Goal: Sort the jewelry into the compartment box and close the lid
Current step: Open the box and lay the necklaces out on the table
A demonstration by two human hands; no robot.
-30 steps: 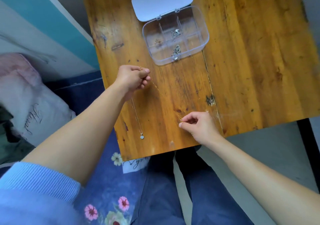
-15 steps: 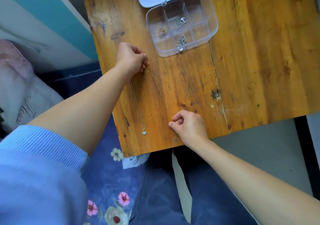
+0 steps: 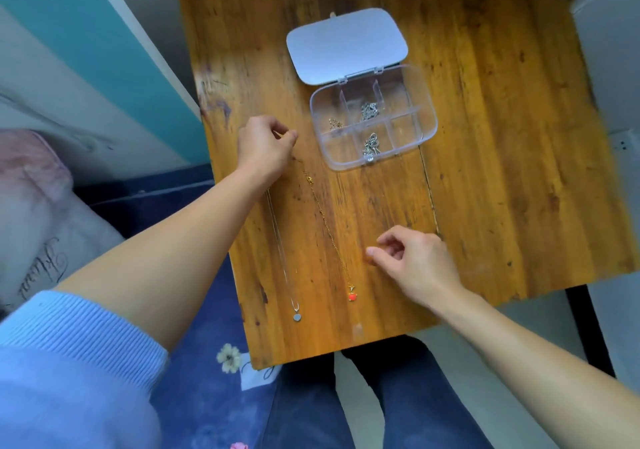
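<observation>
The left hand (image 3: pixel 265 147) pinches the top of a chain, its fingertips partly hidden; which chain is unclear. The right hand (image 3: pixel 417 263) hovers loosely curled, empty, beside the gold necklace (image 3: pixel 327 227). The silver necklace's (image 3: pixel 282 265) upper end vanishes under the left wrist.

Compartment box (image 3: pixel 374 119): clear plastic, six cells, lid (image 3: pixel 346 45) open flat behind it. Three cells hold small silver pieces. Gold chain (image 3: pixel 327 227) with red pendant (image 3: pixel 352 297) lies stretched near-left of box; silver chain (image 3: pixel 280 251), round pendant (image 3: pixel 297 317), farther left.
</observation>
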